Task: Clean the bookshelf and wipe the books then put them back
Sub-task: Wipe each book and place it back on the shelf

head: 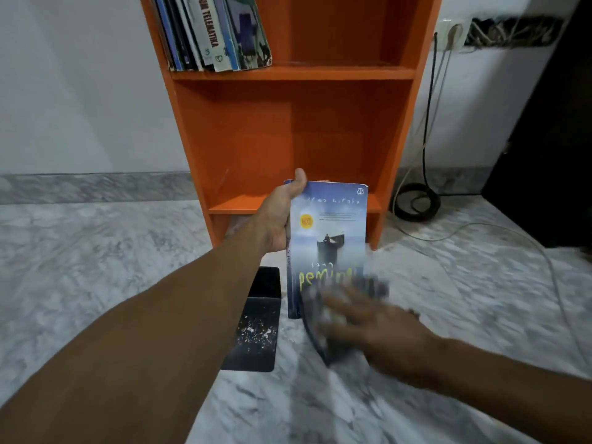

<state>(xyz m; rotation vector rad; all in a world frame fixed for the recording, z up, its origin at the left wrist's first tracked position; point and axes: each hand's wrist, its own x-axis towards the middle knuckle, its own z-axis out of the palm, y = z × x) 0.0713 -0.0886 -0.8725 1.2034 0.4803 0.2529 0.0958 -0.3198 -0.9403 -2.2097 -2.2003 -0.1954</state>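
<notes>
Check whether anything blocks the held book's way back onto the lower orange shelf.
Nothing visible does. The book, gripped by the left hand, is just in front of the lower shelf; the black box lies on the floor below.

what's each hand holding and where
The left hand grips the blue book by its upper spine edge; right hand presses a blurred cloth on the lower cover.

1 bookshelf [288, 129]; 1 held book [333, 225]; 1 cloth [320, 318]; 1 black container [259, 318]; 1 coiled cable [398, 205]; shelved books [211, 33] uncountable.
</notes>
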